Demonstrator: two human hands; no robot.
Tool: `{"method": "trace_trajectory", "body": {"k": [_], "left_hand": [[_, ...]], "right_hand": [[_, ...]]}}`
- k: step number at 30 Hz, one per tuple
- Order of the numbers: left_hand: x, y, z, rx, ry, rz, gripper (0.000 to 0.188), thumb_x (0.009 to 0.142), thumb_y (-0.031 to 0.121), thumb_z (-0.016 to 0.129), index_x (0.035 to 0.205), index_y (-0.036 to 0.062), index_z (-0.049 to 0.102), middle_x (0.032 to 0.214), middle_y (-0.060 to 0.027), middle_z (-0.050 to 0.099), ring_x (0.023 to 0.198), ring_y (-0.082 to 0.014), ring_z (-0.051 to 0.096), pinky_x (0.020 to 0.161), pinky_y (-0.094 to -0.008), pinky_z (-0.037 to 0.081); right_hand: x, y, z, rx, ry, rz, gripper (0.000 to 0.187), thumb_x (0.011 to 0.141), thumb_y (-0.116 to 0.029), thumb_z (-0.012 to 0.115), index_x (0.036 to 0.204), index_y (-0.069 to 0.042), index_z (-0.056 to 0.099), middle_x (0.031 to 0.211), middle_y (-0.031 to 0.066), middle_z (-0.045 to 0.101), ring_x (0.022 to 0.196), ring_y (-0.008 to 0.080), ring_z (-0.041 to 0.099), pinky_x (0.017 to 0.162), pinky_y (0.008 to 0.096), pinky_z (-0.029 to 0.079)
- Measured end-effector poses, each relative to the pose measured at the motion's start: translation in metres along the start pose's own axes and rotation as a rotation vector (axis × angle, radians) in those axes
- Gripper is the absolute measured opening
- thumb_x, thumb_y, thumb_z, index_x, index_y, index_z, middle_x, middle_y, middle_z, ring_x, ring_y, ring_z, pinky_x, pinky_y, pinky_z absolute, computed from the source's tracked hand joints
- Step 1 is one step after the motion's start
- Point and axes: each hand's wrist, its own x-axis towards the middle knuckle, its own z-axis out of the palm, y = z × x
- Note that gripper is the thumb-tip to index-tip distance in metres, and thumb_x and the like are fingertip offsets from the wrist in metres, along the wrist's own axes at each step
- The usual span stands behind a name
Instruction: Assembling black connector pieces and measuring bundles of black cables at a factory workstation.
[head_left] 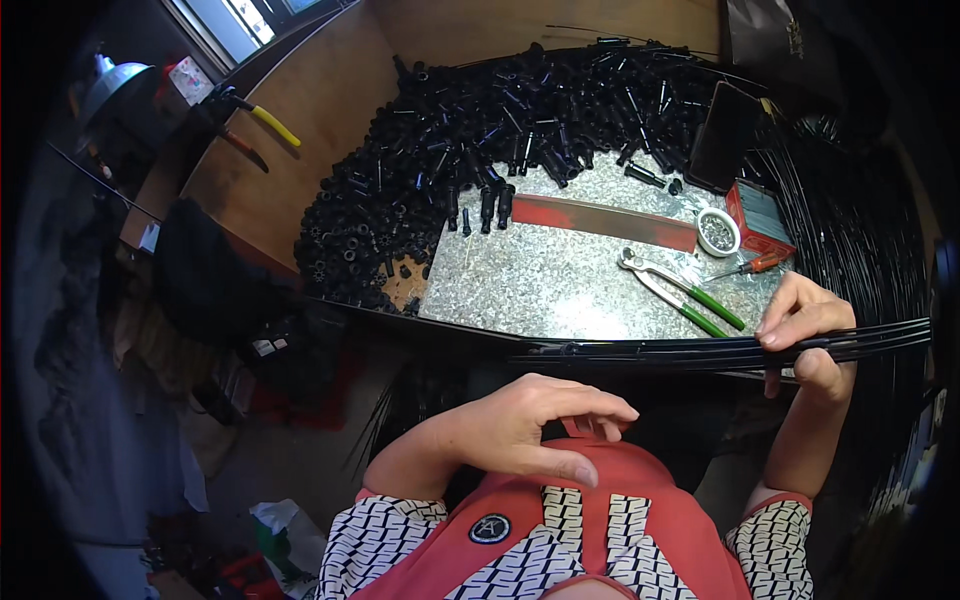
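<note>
My right hand [812, 318] is closed around a bundle of long thin black rods [690, 353], thumb below and fingers on top. The rods lie crosswise along the table's near edge, and their ends fan out past my hand on the right. In front of my chest, my left hand [545, 425] hovers below the rods without touching them. Its fingers are loosely curved, the thumb stands apart, and nothing is in it. Pincers with green handles [685, 290] lie on the speckled tabletop [520, 290] just beyond the rods.
A big heap of black tubular parts [480, 120] fills the back and left, against a wooden side board [270, 130]. A red-edged flat bar [605, 222], a white cup of small parts [718, 232], a red box [760, 220] and a screwdriver [758, 264] lie right of it. More black rods [850, 240] stand far right.
</note>
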Motion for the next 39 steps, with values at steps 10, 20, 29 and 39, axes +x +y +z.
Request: {"method": "trace_trajectory", "body": {"k": [10, 20, 29, 39], "left_hand": [[0.009, 0.006, 0.004, 0.087, -0.029, 0.011, 0.065, 0.069, 0.032, 0.078, 0.122, 0.0012, 0.055, 0.098, -0.0125, 0.066, 0.093, -0.0265, 0.065, 0.082, -0.0336, 0.050], [0.035, 0.008, -0.001, 0.187, 0.352, 0.092, 0.080, 0.071, 0.015, 0.080, 0.136, -0.0001, 0.036, 0.115, -0.0118, 0.057, 0.102, -0.0167, 0.058, 0.086, -0.0286, 0.047], [0.066, 0.032, -0.020, -0.317, 0.553, 0.253, 0.063, 0.080, 0.005, 0.071, 0.130, 0.0030, 0.033, 0.098, -0.0076, 0.057, 0.087, -0.0090, 0.056, 0.077, -0.0223, 0.049], [0.072, 0.034, -0.040, -0.412, 0.407, 0.279, 0.008, 0.083, 0.005, 0.068, 0.087, -0.0014, 0.065, 0.081, -0.0053, 0.066, 0.072, -0.0086, 0.061, 0.067, -0.0227, 0.051]], "right_hand": [[-0.022, -0.023, -0.036, -0.168, -0.160, -0.105, 0.052, 0.073, -0.054, 0.070, 0.073, -0.003, 0.071, 0.069, 0.0135, 0.060, 0.046, 0.0122, 0.055, 0.037, 0.0192, 0.041], [-0.011, 0.065, 0.053, -0.469, -0.533, 0.286, 0.020, 0.075, -0.024, 0.072, 0.079, -0.004, 0.070, 0.065, 0.0096, 0.058, 0.066, 0.0224, 0.057, 0.060, 0.0334, 0.046], [-0.002, 0.088, 0.098, -0.234, -0.537, 0.811, 0.020, 0.081, -0.014, 0.067, 0.080, 0.005, 0.063, 0.067, 0.0083, 0.064, 0.056, 0.0158, 0.064, 0.050, 0.0277, 0.052], [0.015, 0.071, 0.071, -0.353, -0.676, 0.442, 0.047, 0.071, -0.039, 0.078, 0.096, -0.002, 0.064, 0.083, 0.0081, 0.064, 0.075, 0.0195, 0.062, 0.067, 0.0327, 0.049]]}}
